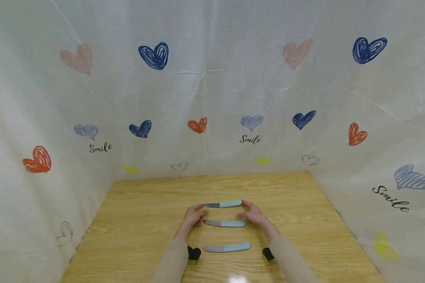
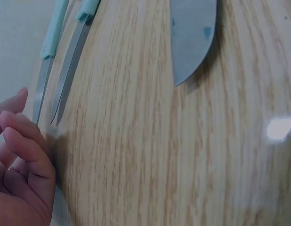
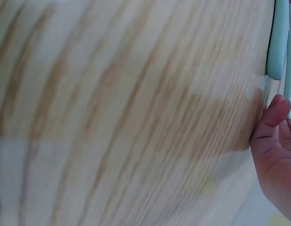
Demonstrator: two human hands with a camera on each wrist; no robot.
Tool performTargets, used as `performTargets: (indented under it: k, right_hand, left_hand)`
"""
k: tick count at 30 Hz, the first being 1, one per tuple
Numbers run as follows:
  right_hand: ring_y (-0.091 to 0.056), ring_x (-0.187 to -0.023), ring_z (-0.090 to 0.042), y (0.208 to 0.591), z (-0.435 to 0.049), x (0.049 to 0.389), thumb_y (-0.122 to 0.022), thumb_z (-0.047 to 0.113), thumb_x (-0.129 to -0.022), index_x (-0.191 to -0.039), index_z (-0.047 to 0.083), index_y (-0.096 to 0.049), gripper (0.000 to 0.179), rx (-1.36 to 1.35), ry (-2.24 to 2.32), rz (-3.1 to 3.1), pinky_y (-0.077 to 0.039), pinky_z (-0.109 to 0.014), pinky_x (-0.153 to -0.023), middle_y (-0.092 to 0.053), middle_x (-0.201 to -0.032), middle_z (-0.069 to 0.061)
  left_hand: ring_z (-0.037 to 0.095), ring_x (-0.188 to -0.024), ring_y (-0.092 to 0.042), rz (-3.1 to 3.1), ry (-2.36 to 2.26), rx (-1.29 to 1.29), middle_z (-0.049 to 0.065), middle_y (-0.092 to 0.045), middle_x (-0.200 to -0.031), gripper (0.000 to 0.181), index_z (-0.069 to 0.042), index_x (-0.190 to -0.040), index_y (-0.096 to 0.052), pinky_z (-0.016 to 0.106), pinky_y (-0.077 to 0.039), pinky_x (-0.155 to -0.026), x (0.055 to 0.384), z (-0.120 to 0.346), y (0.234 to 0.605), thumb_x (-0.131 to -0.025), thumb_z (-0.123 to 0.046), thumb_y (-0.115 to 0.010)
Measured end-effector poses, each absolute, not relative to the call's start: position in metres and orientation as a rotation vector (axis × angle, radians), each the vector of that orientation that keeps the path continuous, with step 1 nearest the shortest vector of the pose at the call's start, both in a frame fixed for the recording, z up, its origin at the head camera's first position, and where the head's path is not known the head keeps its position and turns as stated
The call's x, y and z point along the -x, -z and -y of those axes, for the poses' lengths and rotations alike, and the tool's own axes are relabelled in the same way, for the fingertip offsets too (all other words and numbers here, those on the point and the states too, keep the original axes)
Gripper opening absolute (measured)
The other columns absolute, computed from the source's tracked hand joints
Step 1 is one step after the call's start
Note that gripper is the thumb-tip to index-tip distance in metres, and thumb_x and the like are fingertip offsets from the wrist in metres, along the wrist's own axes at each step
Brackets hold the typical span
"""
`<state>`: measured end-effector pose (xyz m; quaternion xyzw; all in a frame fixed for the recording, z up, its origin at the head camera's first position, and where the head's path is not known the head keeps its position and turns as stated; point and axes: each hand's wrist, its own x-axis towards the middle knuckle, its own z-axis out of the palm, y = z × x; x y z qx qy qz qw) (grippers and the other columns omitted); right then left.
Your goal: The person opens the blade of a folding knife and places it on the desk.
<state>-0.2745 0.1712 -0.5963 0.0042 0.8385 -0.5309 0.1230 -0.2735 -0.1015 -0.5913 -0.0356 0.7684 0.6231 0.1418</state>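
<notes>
Three small knives with pale blue handles lie in a row, blades to the left. At the far knife (image 1: 230,204), my left hand (image 1: 194,215) has its fingertips beside the blade tip, while my right hand (image 1: 254,215) touches the handle's end. The middle knife (image 1: 233,224) lies between my two hands, and the near knife (image 1: 236,247) lies between my forearms. My left fingers (image 2: 30,150) are loosely bent in the left wrist view. In the right wrist view, the right thumb (image 3: 278,112) sits just below the middle knife's handle (image 3: 277,47).
The knives lie on a wood-grain table (image 1: 138,220). A white curtain (image 1: 219,94) printed with hearts and "Smile" hangs behind it and along both sides. Black wrist mounts (image 1: 194,253) show by both sleeves.
</notes>
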Motion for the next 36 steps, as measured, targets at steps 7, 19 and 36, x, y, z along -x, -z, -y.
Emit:
performTargets:
  k: [7,19,36]
  right_hand:
    - [-0.034,-0.134,-0.046,0.595,-0.170,0.274,-0.078,0.017,-0.083,-0.143,-0.012,-0.037,0.079,-0.008,1.503,-2.470,-0.029,-0.058,-0.112,-0.047,-0.137,-0.027]
    - [-0.046,-0.124,-0.040,0.589,-0.175,0.267,-0.076,0.019,-0.085,-0.142,-0.013,-0.038,0.076,0.018,1.485,-2.505,-0.043,-0.052,-0.101,-0.051,-0.133,-0.027]
    - [-0.041,-0.128,-0.046,0.555,-0.178,0.229,-0.062,0.026,-0.097,-0.140,-0.004,-0.047,0.055,0.411,1.193,-3.011,-0.037,-0.066,-0.102,-0.046,-0.139,-0.026]
  left_hand:
    - [0.006,-0.041,-0.038,-2.223,-1.707,0.095,-0.003,-0.043,-0.052,0.063,0.008,-0.145,-0.036,0.015,-0.036,-0.041,0.271,0.105,0.588,-0.095,-0.017,-0.065]
    - [0.008,-0.045,-0.039,-2.250,-1.678,0.035,-0.002,-0.047,-0.056,0.070,0.007,-0.149,-0.029,0.019,-0.033,-0.043,0.267,0.106,0.588,-0.095,-0.019,-0.065]
    - [0.048,-0.122,-0.048,-3.002,-1.283,-0.252,0.028,-0.053,-0.131,0.050,0.000,-0.140,-0.050,0.075,-0.031,-0.101,0.227,0.100,0.539,-0.098,-0.026,-0.059]
